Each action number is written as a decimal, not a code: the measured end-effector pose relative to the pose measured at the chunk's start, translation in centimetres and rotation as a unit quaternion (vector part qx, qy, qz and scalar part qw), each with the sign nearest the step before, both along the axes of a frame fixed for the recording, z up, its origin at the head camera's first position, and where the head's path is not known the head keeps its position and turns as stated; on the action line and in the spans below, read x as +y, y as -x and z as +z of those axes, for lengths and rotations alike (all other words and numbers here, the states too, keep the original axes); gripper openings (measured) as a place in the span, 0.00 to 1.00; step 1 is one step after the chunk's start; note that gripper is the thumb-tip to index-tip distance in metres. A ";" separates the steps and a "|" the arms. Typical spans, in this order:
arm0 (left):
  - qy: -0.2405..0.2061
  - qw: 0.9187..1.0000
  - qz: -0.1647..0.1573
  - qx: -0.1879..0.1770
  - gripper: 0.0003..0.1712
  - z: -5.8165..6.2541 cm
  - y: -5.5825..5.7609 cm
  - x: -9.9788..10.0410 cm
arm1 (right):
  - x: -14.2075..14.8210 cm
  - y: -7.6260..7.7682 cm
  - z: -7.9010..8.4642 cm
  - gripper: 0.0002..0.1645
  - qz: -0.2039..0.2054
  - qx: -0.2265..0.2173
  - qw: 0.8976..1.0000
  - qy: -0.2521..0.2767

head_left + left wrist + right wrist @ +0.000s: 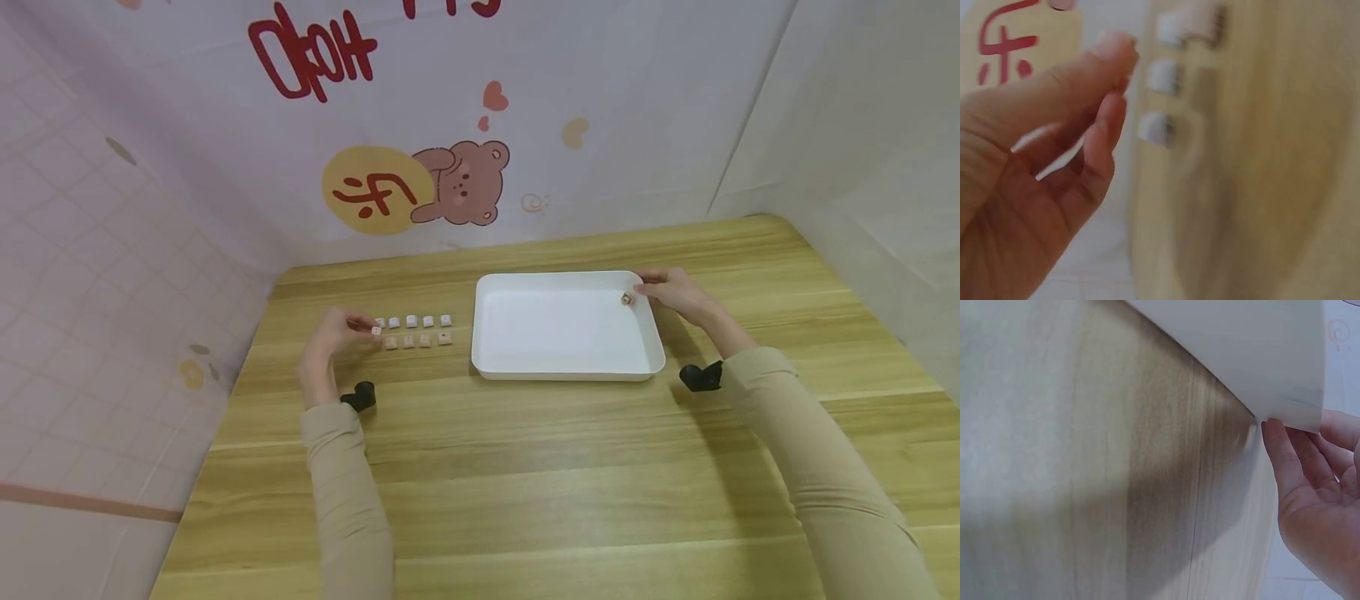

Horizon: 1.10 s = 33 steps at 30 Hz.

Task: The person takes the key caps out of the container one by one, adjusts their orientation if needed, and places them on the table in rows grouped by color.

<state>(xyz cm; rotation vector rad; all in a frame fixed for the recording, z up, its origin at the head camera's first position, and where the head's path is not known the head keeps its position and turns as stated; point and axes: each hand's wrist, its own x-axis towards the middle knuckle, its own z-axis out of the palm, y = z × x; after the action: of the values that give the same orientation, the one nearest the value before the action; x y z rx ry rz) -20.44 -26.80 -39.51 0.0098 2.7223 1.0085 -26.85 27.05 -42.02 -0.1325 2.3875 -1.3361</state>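
In the head view my left hand (335,335) pinches a small white block (377,331) with faint marks between thumb and fingertips, at the left end of two short rows. The far row has small white blocks (411,321) shaped like keycaps; the near row has similar pale pinkish ones (408,341). My right hand (678,296) holds the far right corner of a white tray (555,374), thumb at the rim and fingers outside the wall. Inside the tray, near that corner, lies a small brown and white piece (627,298). Fingers hide the held block in the left wrist view.
The wooden table (525,467) meets a printed white cloth (637,167) at the back, with more cloth along both sides. Black wrist-worn pieces show at the left wrist (360,397) and the right wrist (701,377).
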 end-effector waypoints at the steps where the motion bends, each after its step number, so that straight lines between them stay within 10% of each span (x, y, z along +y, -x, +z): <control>1: 0.002 1.000 0.002 -0.004 0.19 -0.3 -0.1 -0.2 | 0.0 0.0 0.0 0.32 0.000 0.000 1.000 0.001; 13: 0.009 1.000 0.018 -0.012 0.18 -2.2 0.1 -1.0 | -0.2 -0.2 0.3 0.32 0.003 0.003 1.000 0.002; 22: 0.008 0.999 0.014 -0.028 0.27 -0.1 0.0 0.5 | -0.3 -0.2 0.3 0.32 0.004 0.001 1.000 0.003; 29: -0.039 0.991 -0.024 0.129 0.19 2.3 2.9 9.6 | -0.3 -0.3 0.4 0.32 0.002 -0.001 1.000 0.010; 33: -0.120 0.981 -0.093 0.120 0.17 2.2 5.0 16.7 | -0.2 -0.3 0.4 0.32 -0.001 -0.003 1.000 0.011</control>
<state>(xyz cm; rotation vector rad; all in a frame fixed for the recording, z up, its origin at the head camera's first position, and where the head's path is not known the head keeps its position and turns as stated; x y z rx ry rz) -25.45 -10.09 -37.31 0.4463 2.7206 1.3458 -26.55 26.81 -41.66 -0.1305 2.3689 -1.3621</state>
